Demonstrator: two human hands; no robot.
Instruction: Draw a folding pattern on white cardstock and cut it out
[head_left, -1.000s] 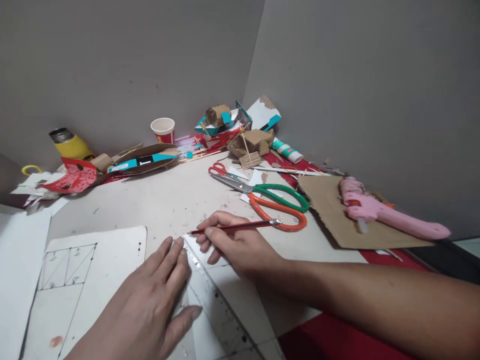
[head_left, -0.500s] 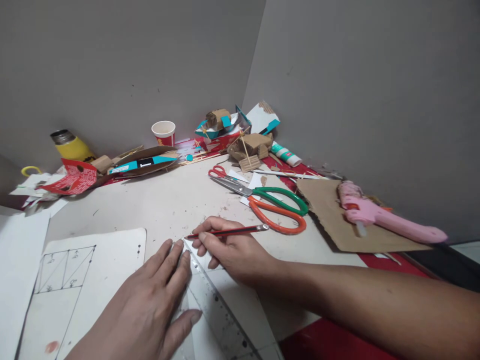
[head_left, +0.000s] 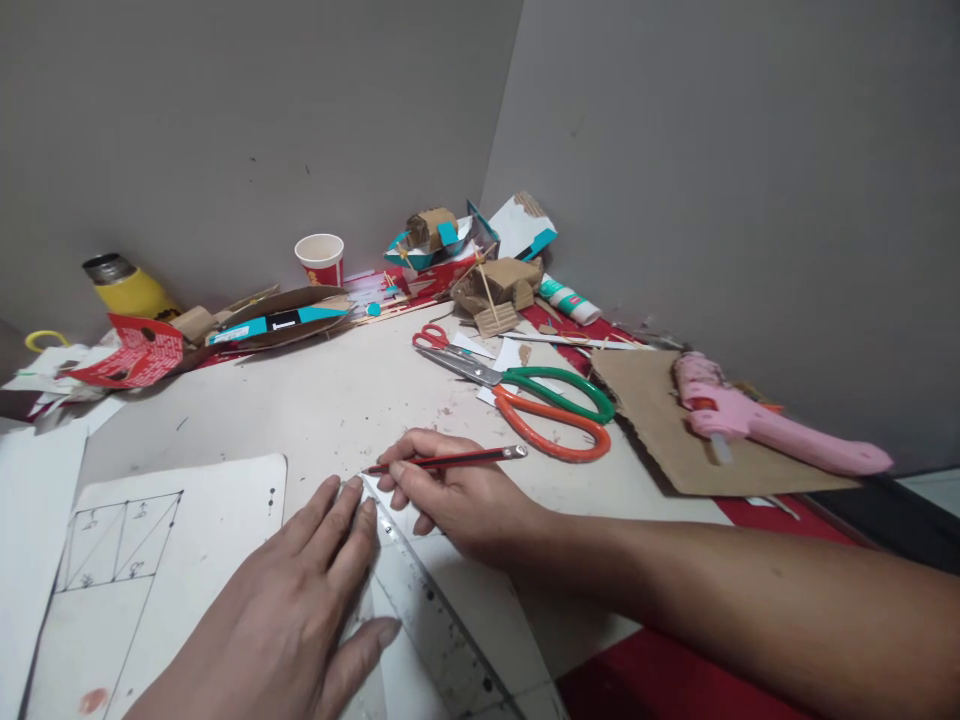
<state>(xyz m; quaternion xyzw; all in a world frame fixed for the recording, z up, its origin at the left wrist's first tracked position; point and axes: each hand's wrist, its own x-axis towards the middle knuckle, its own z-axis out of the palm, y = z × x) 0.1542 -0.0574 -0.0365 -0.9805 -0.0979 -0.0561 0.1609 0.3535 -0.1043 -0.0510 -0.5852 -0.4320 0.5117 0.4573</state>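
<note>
My left hand [head_left: 292,610] lies flat with fingers spread, pressing a clear plastic ruler [head_left: 431,625] onto a white sheet [head_left: 480,590]. My right hand [head_left: 457,490] grips a red and black pencil [head_left: 450,460], whose tip rests at the ruler's far end by my left fingertips. To the left lies a white card [head_left: 187,520] with a drawn grid of triangles.
Large scissors with green and orange handles [head_left: 559,415] and small red scissors [head_left: 429,336] lie beyond my hands. A pink glue gun [head_left: 757,420] rests on brown cardboard [head_left: 675,430]. A paper cup [head_left: 320,258], yellow bottle [head_left: 127,285], glue tube [head_left: 571,300] and cardboard scraps crowd the corner.
The pencil and my right hand have shifted slightly left and toward me along the ruler's edge. My left hand stays pressed on the ruler.
</note>
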